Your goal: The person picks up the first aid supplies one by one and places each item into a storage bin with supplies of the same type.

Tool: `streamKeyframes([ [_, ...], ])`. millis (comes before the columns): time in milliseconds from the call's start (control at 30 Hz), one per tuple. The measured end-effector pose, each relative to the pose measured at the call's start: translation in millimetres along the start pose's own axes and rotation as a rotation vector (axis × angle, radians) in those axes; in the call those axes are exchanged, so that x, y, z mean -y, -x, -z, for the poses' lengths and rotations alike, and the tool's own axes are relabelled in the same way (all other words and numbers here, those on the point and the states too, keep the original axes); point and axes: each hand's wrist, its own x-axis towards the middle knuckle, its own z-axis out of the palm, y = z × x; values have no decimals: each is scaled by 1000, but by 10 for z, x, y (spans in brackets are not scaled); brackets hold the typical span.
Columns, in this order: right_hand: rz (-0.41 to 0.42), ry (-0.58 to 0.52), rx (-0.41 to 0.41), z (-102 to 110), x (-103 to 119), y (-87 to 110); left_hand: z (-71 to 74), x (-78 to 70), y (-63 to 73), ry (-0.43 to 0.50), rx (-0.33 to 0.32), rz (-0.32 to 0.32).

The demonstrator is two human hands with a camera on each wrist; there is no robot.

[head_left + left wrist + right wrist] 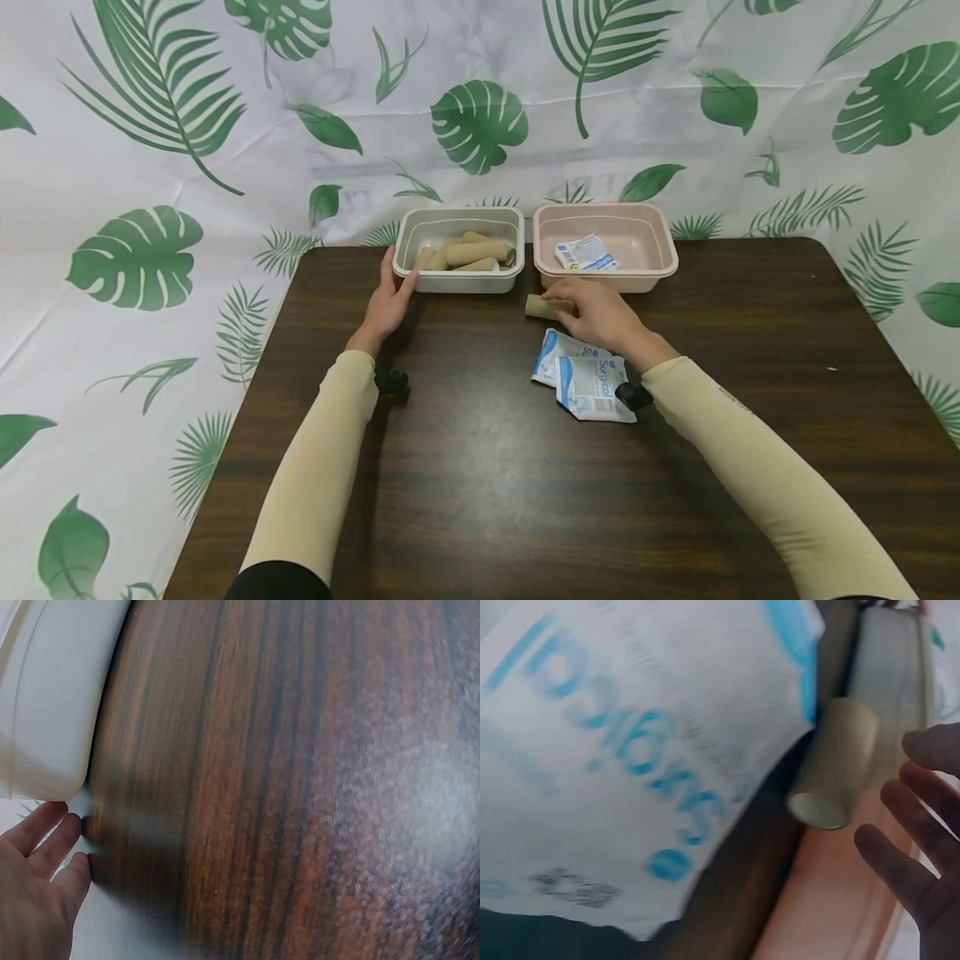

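Note:
In the head view, my right hand (596, 315) is over the right end of a cardboard tube (536, 306) on the table. In the right wrist view its fingers (900, 859) are spread, with a gap between them and the tube. My left hand (386, 304) rests against the left front corner of a white tray (465, 284), fingers along the side and thumb at the front. Several cardboard tubes (476, 252) lie in that tray. Nearer than the right hand, two white-and-blue "Surgical" packets (596, 387) overlap on the table.
A pink tray (645, 279) stands just right of the white one, with white-and-blue packets (587, 252) in it. Both trays sit at the back edge of the dark wooden table (465, 467). Behind hangs a leaf-patterned sheet (480, 58).

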Motion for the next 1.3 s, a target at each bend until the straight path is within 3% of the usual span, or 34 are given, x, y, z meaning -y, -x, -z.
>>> streamKeyframes([
  [300, -33, 48, 159, -140, -133, 77, -22, 27, 5, -8, 6, 2],
  [700, -17, 61, 98, -244, -134, -17, -20, 7, -7, -9, 7, -4],
  [967, -124, -21, 135, -246, -149, -35, -12, 1, -5, -5, 5, 8],
  [1300, -129, -44, 151, -258, -178, -12, 5, -11, 15, -14, -2, 20],
])
